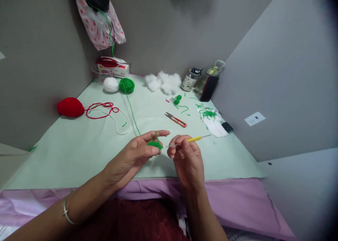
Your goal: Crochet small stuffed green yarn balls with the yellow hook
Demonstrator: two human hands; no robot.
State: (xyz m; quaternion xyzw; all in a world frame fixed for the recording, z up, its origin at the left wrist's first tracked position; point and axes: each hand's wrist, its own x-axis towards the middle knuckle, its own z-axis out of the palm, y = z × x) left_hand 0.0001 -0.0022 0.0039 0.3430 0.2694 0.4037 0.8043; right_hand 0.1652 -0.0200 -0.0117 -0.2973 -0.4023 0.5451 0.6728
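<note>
My left hand (139,150) pinches a small green crochet piece (154,145) between thumb and fingers. Over its raised index finger runs a strand of green yarn (131,109), which leads back to the green yarn ball (127,86). In my right hand (187,154) is a crochet hook (194,139) with a yellow grip, held between thumb and fingers. The hook's metal tip meets the right edge of the green piece. Both hands are above the front part of the table.
Thread snips (176,119) lie beyond my hands. A red yarn ball (70,107) and white yarn ball (111,84) sit left. White stuffing (165,82), a pen holder (189,80) and a leaning phone (209,88) stand at the back. Green scraps (208,113) cover paper (218,127) at right.
</note>
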